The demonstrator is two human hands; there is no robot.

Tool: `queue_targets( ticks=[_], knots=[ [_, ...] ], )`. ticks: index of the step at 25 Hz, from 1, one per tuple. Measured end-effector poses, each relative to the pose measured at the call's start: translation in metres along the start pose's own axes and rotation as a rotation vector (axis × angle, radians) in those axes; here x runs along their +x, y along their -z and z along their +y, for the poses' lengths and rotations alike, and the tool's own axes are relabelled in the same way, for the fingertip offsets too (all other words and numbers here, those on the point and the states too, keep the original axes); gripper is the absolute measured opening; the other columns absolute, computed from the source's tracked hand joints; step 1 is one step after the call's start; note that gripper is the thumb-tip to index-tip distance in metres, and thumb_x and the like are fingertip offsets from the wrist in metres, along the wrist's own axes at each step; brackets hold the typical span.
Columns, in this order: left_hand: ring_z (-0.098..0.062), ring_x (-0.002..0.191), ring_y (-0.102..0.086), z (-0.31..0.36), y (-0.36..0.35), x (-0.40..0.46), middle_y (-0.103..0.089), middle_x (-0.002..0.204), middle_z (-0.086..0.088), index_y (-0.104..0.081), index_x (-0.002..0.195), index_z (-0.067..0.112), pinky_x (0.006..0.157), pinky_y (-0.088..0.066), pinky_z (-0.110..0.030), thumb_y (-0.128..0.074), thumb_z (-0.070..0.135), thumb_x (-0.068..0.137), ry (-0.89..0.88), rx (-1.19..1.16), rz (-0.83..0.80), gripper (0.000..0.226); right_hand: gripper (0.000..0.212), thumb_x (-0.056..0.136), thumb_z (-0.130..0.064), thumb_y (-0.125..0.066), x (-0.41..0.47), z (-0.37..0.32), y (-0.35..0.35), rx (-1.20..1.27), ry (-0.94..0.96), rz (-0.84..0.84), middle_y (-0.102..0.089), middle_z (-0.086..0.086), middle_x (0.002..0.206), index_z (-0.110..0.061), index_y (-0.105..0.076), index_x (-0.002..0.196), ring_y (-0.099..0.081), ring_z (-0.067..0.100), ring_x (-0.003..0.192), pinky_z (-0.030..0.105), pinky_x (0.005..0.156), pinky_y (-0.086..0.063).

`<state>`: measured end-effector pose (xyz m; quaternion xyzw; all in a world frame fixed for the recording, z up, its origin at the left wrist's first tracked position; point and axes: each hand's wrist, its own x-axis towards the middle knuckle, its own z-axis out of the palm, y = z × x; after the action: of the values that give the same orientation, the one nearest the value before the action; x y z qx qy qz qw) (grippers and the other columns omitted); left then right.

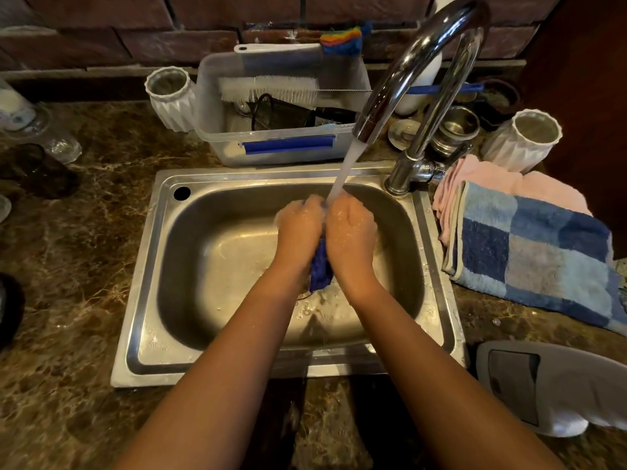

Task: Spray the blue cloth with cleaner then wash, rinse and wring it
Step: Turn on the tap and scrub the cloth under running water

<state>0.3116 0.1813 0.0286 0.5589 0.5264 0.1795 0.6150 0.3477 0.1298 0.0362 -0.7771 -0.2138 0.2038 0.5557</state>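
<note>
The blue cloth (320, 266) is bunched between my two hands over the middle of the steel sink (217, 252). My left hand (298, 225) and my right hand (351, 228) are pressed together around it, both wet. Only a dark blue fold shows, hanging below my wrists. Water (346, 164) runs from the chrome tap (424, 72) straight onto my knuckles and the top of the cloth. No spray bottle shows clearly in this view.
A clear plastic tub (288, 144) with brushes stands behind the sink. White ribbed cups (173, 96) (529, 137) sit at either side. A blue checked towel (529, 249) and a pink cloth (481, 181) lie at the right, with a grey plastic object (549, 385) in front.
</note>
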Motion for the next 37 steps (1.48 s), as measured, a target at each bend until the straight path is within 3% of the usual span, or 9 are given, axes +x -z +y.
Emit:
queue_targets(
  ticks=[2, 5, 7, 10, 14, 18, 25, 30, 37],
  knots=[
    [-0.011, 0.066, -0.053, 0.001, 0.002, -0.003, -0.056, 0.076, -0.002, -0.055, 0.083, 0.013, 0.060, -0.046, -0.022, -0.039, 0.023, 0.095, 0.077, -0.224, 0.001, 0.022, 0.009, 0.093, -0.023, -0.046, -0.004, 0.006, 0.002, 0.023, 0.058, -0.035, -0.055, -0.010, 0.074, -0.017, -0.052, 0.090, -0.055, 0.006, 0.068, 0.020, 0.061, -0.046],
    [-0.013, 0.080, -0.057, -0.002, 0.001, -0.008, -0.057, 0.092, -0.006, -0.054, 0.091, 0.017, 0.074, -0.048, -0.025, -0.036, 0.024, 0.096, -0.136, -0.348, 0.136, 0.021, 0.024, 0.091, -0.028, -0.051, -0.003, 0.009, 0.004, 0.561, -0.282, -0.139, -0.064, 0.000, 0.100, -0.018, -0.050, 0.113, -0.064, 0.011, 0.087, 0.025, 0.076, -0.054],
    [-0.007, 0.094, -0.053, -0.014, 0.001, -0.021, -0.051, 0.112, -0.007, -0.055, 0.104, 0.017, 0.085, -0.045, -0.016, -0.038, 0.021, 0.094, -0.429, -0.095, 0.112, 0.020, 0.032, 0.092, -0.039, -0.045, 0.005, 0.003, 0.009, 0.862, -0.575, -0.208, -0.068, 0.006, 0.093, -0.014, -0.058, 0.106, -0.067, 0.015, 0.082, 0.027, 0.072, -0.055],
    [-0.006, 0.095, -0.049, -0.041, -0.002, -0.035, -0.044, 0.118, -0.008, -0.053, 0.113, 0.016, 0.078, -0.043, -0.010, -0.045, 0.034, 0.088, -0.706, 0.341, 0.119, 0.032, 0.036, 0.094, -0.043, -0.039, 0.009, -0.009, 0.013, 0.701, -0.699, -0.282, -0.060, 0.003, 0.073, -0.015, -0.058, 0.080, -0.058, 0.011, 0.067, 0.023, 0.061, -0.050],
    [-0.005, 0.074, -0.050, -0.031, -0.005, -0.019, -0.050, 0.095, -0.004, -0.058, 0.094, 0.017, 0.062, -0.040, -0.008, -0.043, 0.042, 0.087, -0.635, 0.219, 0.286, 0.030, 0.025, 0.096, -0.031, -0.038, 0.002, -0.008, -0.005, 0.598, -0.517, -0.291, -0.055, -0.001, 0.070, -0.018, -0.055, 0.083, -0.055, 0.009, 0.066, 0.022, 0.060, -0.049],
    [-0.006, 0.061, -0.050, -0.016, -0.002, -0.011, -0.058, 0.069, 0.000, -0.060, 0.074, 0.013, 0.058, -0.041, -0.016, -0.045, 0.024, 0.094, -0.431, 0.026, 0.248, 0.027, 0.024, 0.096, -0.033, -0.038, 0.006, 0.004, -0.008, -0.125, -0.069, -0.175, -0.049, -0.014, 0.070, -0.018, -0.056, 0.098, -0.052, 0.003, 0.066, 0.015, 0.059, -0.041],
    [-0.012, 0.054, -0.057, 0.008, 0.009, -0.012, -0.059, 0.055, -0.001, -0.061, 0.074, 0.012, 0.056, -0.047, -0.024, -0.048, 0.024, 0.091, 0.434, -0.600, -0.199, 0.024, 0.024, 0.093, -0.028, -0.042, -0.005, -0.006, -0.001, -0.251, 0.122, -0.082, -0.058, -0.005, 0.079, -0.014, -0.062, 0.089, -0.056, 0.009, 0.073, 0.020, 0.064, -0.043],
    [-0.024, 0.088, -0.063, 0.018, 0.015, -0.003, -0.064, 0.098, -0.011, -0.056, 0.103, 0.010, 0.076, -0.053, -0.038, -0.053, 0.024, 0.088, 0.267, -0.496, -0.157, 0.021, 0.034, 0.094, -0.011, -0.037, 0.007, -0.002, 0.017, 0.417, -0.236, -0.216, -0.050, -0.013, 0.096, -0.025, -0.039, 0.125, -0.053, 0.005, 0.087, 0.027, 0.082, -0.048],
    [-0.025, 0.096, -0.064, -0.015, 0.012, -0.008, -0.062, 0.106, -0.010, -0.058, 0.096, 0.020, 0.085, -0.054, -0.042, -0.055, 0.022, 0.089, -0.081, -0.315, -0.016, 0.008, 0.057, 0.083, -0.016, -0.062, 0.024, 0.014, 0.037, -0.034, 0.028, -0.547, -0.048, 0.000, 0.124, -0.028, -0.033, 0.130, -0.052, 0.013, 0.111, 0.022, 0.091, -0.046]
  ],
)
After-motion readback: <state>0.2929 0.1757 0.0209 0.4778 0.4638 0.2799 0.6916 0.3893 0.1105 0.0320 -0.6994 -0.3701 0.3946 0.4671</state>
